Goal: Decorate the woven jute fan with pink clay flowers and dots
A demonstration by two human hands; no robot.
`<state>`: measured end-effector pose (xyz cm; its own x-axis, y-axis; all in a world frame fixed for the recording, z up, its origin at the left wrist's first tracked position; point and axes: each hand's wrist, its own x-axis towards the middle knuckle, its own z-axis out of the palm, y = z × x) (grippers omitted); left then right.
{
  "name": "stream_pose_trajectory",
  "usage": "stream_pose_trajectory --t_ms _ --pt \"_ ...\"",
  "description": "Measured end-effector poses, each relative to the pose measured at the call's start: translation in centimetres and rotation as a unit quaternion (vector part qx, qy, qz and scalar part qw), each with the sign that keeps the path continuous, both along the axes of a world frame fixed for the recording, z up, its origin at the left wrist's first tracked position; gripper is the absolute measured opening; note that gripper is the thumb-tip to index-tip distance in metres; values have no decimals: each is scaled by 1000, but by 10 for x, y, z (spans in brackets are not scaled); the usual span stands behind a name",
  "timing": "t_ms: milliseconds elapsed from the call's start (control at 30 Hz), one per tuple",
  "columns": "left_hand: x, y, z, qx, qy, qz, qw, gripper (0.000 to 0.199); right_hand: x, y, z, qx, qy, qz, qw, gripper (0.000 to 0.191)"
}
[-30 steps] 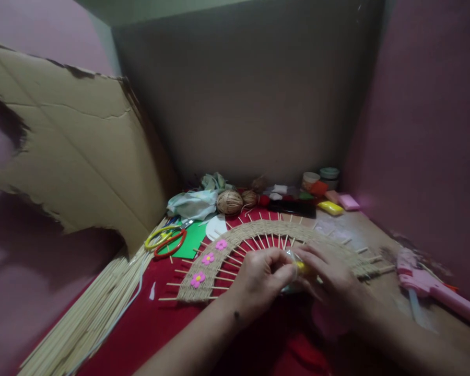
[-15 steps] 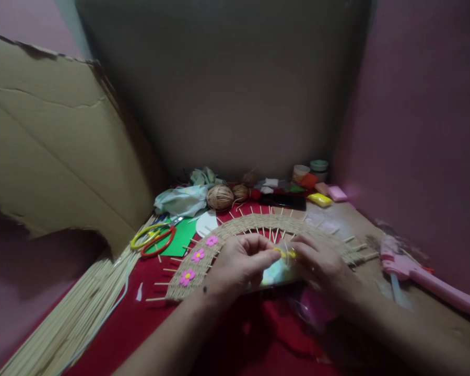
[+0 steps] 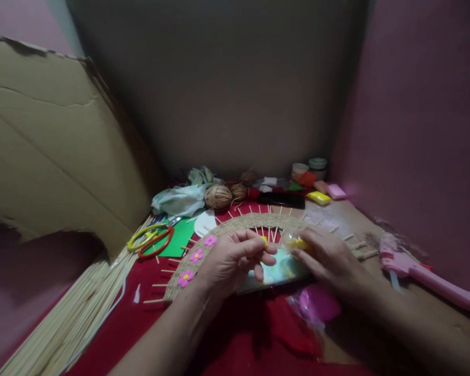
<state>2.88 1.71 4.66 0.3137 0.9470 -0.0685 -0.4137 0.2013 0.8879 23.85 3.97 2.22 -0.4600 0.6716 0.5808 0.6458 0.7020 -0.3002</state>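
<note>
Between the thumb and forefinger of my left hand (image 3: pixel 235 256) is a small yellow piece (image 3: pixel 265 241). My right hand (image 3: pixel 329 256) grips a clear packet with yellow clay (image 3: pixel 297 244) in it. Both hands are over a woven arch (image 3: pixel 254 221) with sticks poking out of its edges. Pink flowers (image 3: pixel 196 255) with yellow or orange centres lie on its left side. Under my hands is a pale blue-green patterned item (image 3: pixel 284 267). A clear bag with magenta clay (image 3: pixel 319 304) lies below my right hand.
Scissors (image 3: pixel 156 241) lie on a green sheet (image 3: pixel 182 235) at the left, beside long sticks (image 3: pixel 74 308). Twine balls (image 3: pixel 218 197), a black object (image 3: pixel 282 200) and a yellow packet (image 3: pixel 318 198) sit behind. A pink glue gun (image 3: pixel 426 277) lies at the right.
My hands have moved apart. The small yellow piece is now in my left fingers, away from the packet in my right hand. More of the magenta bag shows.
</note>
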Motion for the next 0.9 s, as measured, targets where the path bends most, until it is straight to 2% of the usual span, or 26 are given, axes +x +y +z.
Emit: stream_pose_trajectory --t_ms 100,200,333,467,633,767,900 --pt "0 1 1 -6 -3 42 999 17 1 -2 4 -11 7 8 1000 13" --pt "0 2 1 10 -7 51 999 32 1 -7 6 -29 16 38 999 6" --pt "-1 3 -1 20 9 40 999 24 1 -12 5 -55 17 58 997 33" --pt "-3 3 -4 4 28 44 999 33 2 -11 4 -74 -17 45 996 36" --pt "-2 4 -3 17 5 20 1000 20 2 -6 1 -45 -20 40 998 34" --pt "1 2 0 26 -15 13 999 18 1 -5 -1 -40 -12 47 998 34" --pt "-1 0 -2 27 13 3 1000 12 7 -2 6 -48 -14 24 998 32"
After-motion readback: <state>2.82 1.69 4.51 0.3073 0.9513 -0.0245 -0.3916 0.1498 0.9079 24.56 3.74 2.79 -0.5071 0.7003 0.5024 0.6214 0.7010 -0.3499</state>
